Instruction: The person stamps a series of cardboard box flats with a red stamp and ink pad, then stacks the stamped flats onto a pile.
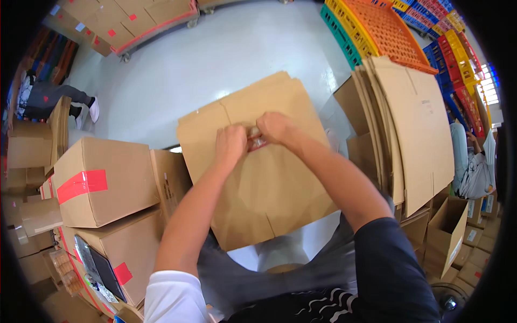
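The bare left hand, fingers curled, sits just beside the bare, curled right hand; behind them, the left forearm and right forearm slant apart.

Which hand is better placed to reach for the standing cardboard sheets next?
The right, probably: the right hand is nearer the cardboard sheets, which stand on that side. The left hand would likely have to cross past it.
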A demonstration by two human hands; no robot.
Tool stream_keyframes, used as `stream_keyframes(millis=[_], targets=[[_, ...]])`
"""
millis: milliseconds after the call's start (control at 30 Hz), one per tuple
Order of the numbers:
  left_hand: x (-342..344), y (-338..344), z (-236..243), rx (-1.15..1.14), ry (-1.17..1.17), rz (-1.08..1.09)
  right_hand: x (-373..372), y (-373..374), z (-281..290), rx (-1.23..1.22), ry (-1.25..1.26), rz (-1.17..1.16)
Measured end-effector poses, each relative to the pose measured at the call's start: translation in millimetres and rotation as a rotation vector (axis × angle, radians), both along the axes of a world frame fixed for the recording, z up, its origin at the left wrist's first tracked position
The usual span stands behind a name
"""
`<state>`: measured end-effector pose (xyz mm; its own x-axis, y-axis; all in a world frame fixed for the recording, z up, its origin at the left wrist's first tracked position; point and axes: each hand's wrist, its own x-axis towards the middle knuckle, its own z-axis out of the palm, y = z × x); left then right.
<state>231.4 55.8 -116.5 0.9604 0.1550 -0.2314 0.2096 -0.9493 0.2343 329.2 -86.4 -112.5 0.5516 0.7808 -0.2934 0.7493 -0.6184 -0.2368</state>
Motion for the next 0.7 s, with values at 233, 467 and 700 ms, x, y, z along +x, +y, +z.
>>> stream_keyframes(millis=[233, 467, 700], targets=[[46, 13, 36, -0.105, 0.315, -0.089, 31, 6, 16, -0.045, 0.164, 0.070], [36, -1, -11, 0.042, -0.063, -0.149, 28, 9, 7, 0.074, 0.229, 0.141], [27, -34, -11, 0.218, -0.105, -0.186, 11, -28, -35, 0.282, -0.026, 0.009]])
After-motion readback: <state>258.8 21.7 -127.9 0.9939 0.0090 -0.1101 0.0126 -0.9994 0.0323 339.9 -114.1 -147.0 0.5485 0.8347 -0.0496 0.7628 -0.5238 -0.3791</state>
